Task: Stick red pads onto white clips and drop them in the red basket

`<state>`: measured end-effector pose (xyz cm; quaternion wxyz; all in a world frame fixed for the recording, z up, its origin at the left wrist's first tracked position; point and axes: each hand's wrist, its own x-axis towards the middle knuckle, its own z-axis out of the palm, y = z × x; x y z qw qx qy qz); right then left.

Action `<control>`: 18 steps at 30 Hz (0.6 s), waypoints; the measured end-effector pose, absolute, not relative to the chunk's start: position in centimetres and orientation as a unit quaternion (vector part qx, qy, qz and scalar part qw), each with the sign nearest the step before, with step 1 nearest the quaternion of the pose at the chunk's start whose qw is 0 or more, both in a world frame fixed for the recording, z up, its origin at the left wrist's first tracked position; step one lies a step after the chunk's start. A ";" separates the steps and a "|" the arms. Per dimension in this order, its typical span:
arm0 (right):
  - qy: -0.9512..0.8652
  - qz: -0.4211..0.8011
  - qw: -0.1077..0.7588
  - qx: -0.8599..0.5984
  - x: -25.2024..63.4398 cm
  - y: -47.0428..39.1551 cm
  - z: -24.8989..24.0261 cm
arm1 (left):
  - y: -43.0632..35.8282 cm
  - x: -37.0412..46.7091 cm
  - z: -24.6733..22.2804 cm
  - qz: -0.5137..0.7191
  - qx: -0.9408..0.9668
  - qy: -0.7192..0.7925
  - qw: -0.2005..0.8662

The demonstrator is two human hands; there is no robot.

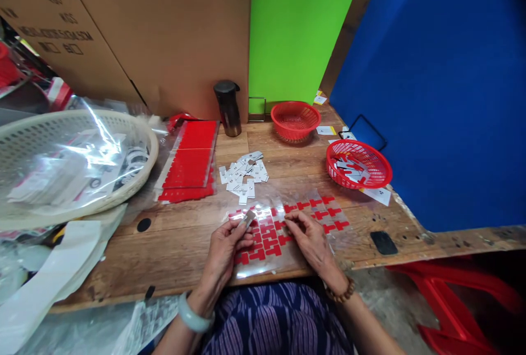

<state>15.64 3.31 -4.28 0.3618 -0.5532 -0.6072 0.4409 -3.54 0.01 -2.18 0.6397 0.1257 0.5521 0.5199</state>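
Note:
My left hand point(225, 244) pinches a small greyish-white card point(249, 218) between thumb and fingers, above the left part of a clear plastic sheet. Rows of red T-shaped stickers point(269, 240) cover this sheet point(255, 271), which lies at the table's front edge. My right hand point(312, 241) is closed in a pinch over the middle of the sheet, its fingertips beside a red sticker. Whatever sits between those fingertips is too small to make out. Just beyond the sheet is a loose pile of small white cards point(242, 173).
Red sticker sheets point(190, 155) are stacked at the left, near a dark flask point(228, 108). A red basket point(296, 119) stands at the back; another red basket point(359, 164) at the right holds cards with red pieces. A large cream basket point(150, 166) holds plastic-bagged items.

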 end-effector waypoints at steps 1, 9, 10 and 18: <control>-0.636 0.416 0.346 -0.551 15.5 3.2 -4.0 | 0.1 -3.5 -2.4 0.525 0.128 0.555 0.633; -0.752 0.292 0.272 -0.525 13.0 3.8 -4.0 | 0.7 -2.8 -3.6 0.544 0.154 0.555 0.610; -0.757 0.281 0.263 -0.528 12.7 4.0 -4.1 | 0.8 -2.8 -3.7 0.544 0.156 0.556 0.608; -0.770 0.282 0.207 -0.533 12.3 5.3 -3.7 | 1.3 -2.7 -4.4 0.542 0.169 0.561 0.602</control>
